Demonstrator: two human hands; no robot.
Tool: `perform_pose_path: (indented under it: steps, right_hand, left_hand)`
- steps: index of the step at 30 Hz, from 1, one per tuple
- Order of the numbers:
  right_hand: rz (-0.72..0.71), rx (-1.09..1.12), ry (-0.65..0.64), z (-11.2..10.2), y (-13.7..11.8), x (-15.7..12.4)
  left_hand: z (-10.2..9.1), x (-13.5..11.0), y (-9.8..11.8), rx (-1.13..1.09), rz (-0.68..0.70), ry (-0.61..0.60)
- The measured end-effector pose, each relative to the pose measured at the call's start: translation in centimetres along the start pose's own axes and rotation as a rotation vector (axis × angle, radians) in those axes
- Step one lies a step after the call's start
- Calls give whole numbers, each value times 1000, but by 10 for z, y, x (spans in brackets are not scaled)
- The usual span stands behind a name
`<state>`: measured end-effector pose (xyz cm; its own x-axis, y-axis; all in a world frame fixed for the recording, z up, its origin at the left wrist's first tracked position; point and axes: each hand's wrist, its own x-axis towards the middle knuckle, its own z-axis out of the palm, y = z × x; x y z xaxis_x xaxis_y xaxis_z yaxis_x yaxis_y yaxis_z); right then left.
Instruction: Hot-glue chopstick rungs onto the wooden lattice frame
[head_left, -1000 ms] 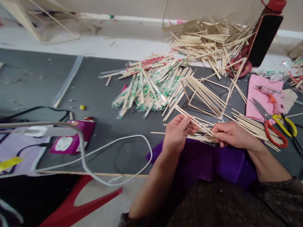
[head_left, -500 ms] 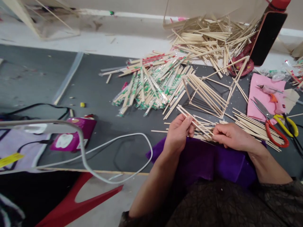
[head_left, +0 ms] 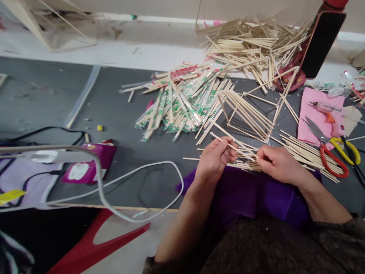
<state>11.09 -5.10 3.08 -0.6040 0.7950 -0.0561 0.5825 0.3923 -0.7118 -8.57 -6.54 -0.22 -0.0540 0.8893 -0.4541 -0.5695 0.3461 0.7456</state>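
My left hand pinches a thin wooden chopstick between thumb and fingers, its tip pointing to the upper left. My right hand is closed around the other end of that chopstick. A second chopstick runs above it, spread apart from it at the left and meeting near my right hand's fingertips. Below and behind my hands lie several loose bare chopsticks. Just beyond stands a frame built of chopsticks, with a row of parallel sticks on its slanted side.
Wrapped chopsticks are heaped left of the frame, with a pile of bare ones behind. Scissors and a pink cloth lie at right. A phone leans upright. A white cable loops over the grey table.
The two chopsticks, nearly together before, now stand apart at their left ends. My left fingers have loosened slightly and hold the lower stick; my right hand has turned a little.
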Motion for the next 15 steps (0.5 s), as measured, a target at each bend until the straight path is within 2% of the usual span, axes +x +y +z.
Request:
perform_pose_path:
  steps: [4,10,13,15]
  right_hand:
    - [-76,25,88,2,0,1]
    - [-407,-244,276,16,-8,-5]
    - [-447,-349,340,21,-12,-9]
    - [-429,-364,310,22,-14,-11]
  left_hand:
    - [0,1,1,-51,14,22]
    - [1,-1,1,-42,43,26]
    - [1,-2,2,-47,20,42]
    - [1,-2,2,-33,5,47]
